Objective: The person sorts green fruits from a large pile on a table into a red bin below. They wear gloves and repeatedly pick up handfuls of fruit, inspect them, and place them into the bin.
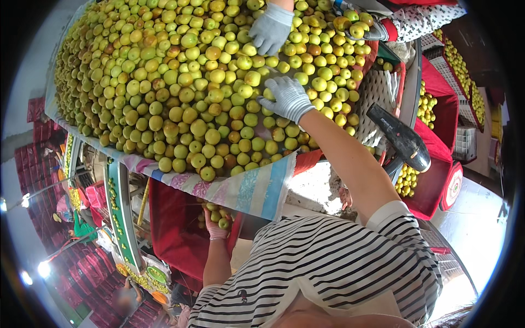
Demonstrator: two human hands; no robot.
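My right hand (289,98), in a grey-and-white striped knit glove, rests on a large heap of yellow-green jujubes (172,82). Its thumb and fingers close around one jujube (269,94). Lower down, my left hand (214,225) reaches into a red-lined bin (176,229) below the table edge. Several jujubes (223,223) lie against its fingers; whether it grips them or only touches them is unclear. A patterned cloth (246,188) hangs over the table's near edge, partly covering the bin.
Another person's grey-gloved hand (272,28) touches the heap opposite; a further gloved hand (375,30) holds jujubes at upper right. A black hair dryer (400,137) stands beside a white perforated basket (375,102). Red-lined bins (437,176) stand right, a green conveyor (121,213) left.
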